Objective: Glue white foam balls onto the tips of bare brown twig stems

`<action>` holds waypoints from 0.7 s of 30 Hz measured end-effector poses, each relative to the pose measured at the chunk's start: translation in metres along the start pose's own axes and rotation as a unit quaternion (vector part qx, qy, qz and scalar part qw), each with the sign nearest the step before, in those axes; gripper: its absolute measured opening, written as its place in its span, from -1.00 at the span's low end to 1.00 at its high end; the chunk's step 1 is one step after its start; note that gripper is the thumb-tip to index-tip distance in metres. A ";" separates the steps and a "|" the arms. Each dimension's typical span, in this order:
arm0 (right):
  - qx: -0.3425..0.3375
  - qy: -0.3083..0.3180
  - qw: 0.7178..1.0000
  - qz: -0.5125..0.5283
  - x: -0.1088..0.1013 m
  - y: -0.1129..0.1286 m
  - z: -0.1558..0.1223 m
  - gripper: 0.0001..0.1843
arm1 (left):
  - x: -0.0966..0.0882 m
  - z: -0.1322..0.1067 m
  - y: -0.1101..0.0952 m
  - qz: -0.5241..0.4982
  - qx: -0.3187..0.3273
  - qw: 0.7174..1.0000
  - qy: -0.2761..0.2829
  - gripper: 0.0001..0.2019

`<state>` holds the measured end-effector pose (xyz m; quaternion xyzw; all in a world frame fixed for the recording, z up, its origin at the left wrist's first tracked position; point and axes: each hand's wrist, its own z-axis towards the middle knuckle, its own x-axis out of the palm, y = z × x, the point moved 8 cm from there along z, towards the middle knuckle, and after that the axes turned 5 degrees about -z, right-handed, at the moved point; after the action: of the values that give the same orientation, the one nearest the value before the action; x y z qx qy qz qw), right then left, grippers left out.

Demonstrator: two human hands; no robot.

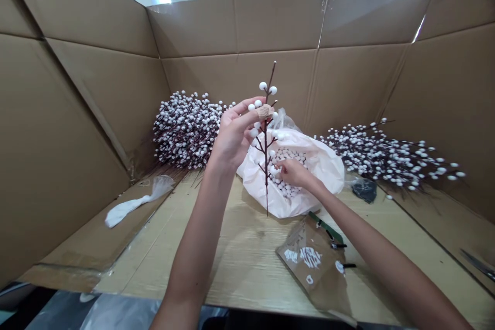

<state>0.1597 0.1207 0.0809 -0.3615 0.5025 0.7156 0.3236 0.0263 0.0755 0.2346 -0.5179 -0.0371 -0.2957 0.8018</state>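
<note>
My left hand (pixel 240 131) is raised in the middle, its thumb and fingers closed around a dark brown artificial berry stem (pixel 266 157). The stem stands upright, with white berries on several of its short side twigs. Tan tape (pixel 265 112) covers the thumb tip. Lower and to the right, my right hand (pixel 294 171) has its fingers pinched beside the stem, with a white berry (pixel 274 170) at the fingertips. Behind them lies an open pale plastic bag (pixel 325 157) full of loose white berries (pixel 292 157).
Bundles of finished berry stems lie at back left (pixel 185 129) and back right (pixel 386 154). Cardboard walls (pixel 240 26) enclose the table (pixel 232 263). A flat brown cardboard piece (pixel 325 278) with white marks lies in front, a white knotted bag (pixel 127 210) left, scissors (pixel 477 264) far right.
</note>
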 end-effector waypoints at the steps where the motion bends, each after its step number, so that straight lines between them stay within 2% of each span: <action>1: 0.000 -0.003 1.000 -0.004 0.003 -0.001 0.000 -0.84 | 0.001 -0.001 0.000 0.008 -0.001 1.000 0.003 -0.79; 4: 0.009 -0.023 1.000 -0.002 0.006 -0.006 0.003 -0.86 | 0.004 -0.004 -0.001 0.022 -0.007 1.000 0.013 -0.79; 7: 0.021 -0.044 0.998 0.028 0.000 -0.012 0.005 -0.88 | 0.005 -0.006 0.000 0.033 -0.014 0.999 0.021 -0.77; 10: 0.016 -0.040 0.995 0.090 -0.013 -0.010 0.004 -0.81 | 0.007 -0.007 0.000 0.056 -0.013 0.998 0.031 -0.76; 12: 0.000 -0.033 0.985 0.167 -0.029 -0.002 -0.001 -0.78 | 0.008 -0.006 0.000 0.065 -0.006 0.997 0.029 -0.77; 13: -0.012 -0.030 0.975 0.222 -0.038 0.004 -0.005 -0.77 | 0.008 -0.006 0.000 0.064 -0.001 0.998 0.027 -0.79; 15: -0.049 -0.025 0.913 0.404 -0.060 0.018 -0.014 -0.73 | 0.008 -0.006 -0.001 0.057 0.011 0.998 0.026 -0.81; 17: -0.082 -0.036 0.855 0.511 -0.085 0.032 -0.026 -0.74 | 0.010 -0.006 0.000 0.059 0.020 0.998 0.032 -0.83; 19: -0.102 -0.060 0.831 0.544 -0.107 0.042 -0.038 -0.74 | 0.013 -0.006 0.002 0.067 0.020 0.997 0.040 -0.83; 21: -0.111 -0.089 0.823 0.550 -0.122 0.048 -0.050 -0.66 | 0.017 -0.008 0.004 0.067 0.019 0.996 0.047 -0.82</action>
<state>0.1939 0.0474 0.1959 0.0060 0.5040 0.8549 -0.1228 0.0403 0.0625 0.2342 -0.4898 0.0301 -0.2644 0.8302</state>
